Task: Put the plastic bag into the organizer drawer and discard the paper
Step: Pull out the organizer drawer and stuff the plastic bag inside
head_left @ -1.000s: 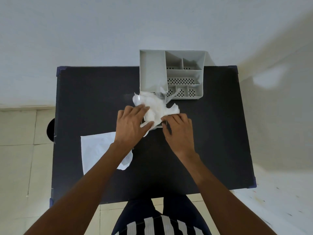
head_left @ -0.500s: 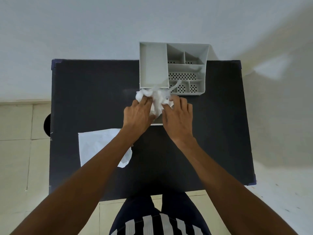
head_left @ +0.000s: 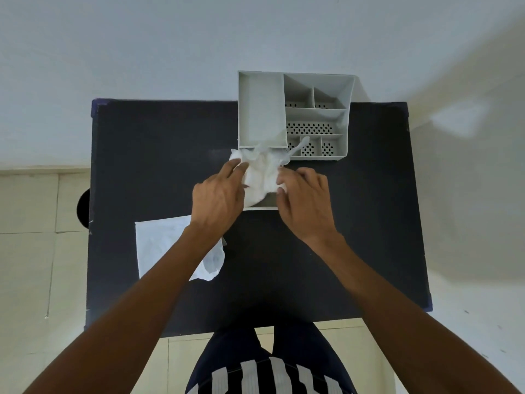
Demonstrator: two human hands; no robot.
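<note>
A crumpled white plastic bag (head_left: 261, 174) lies bunched in the pulled-out drawer (head_left: 262, 206) of the grey organizer (head_left: 292, 115). Part of the bag spills over the drawer's far end onto the organizer's front. My left hand (head_left: 218, 200) presses the bag's left side with its fingers. On the bag's right side, my right hand (head_left: 305, 200) pinches the plastic with its fingertips. A white sheet of paper (head_left: 167, 245) lies flat on the black table (head_left: 355, 223) at the near left, partly under my left forearm.
The organizer stands at the table's far edge against a white wall and has several open compartments with perforated floors. A dark round object (head_left: 83, 209) shows beyond the table's left edge. Tiled floor surrounds the table.
Both hands have pushed the bag away from me and bunched it smaller into the drawer. The paper has stayed in place.
</note>
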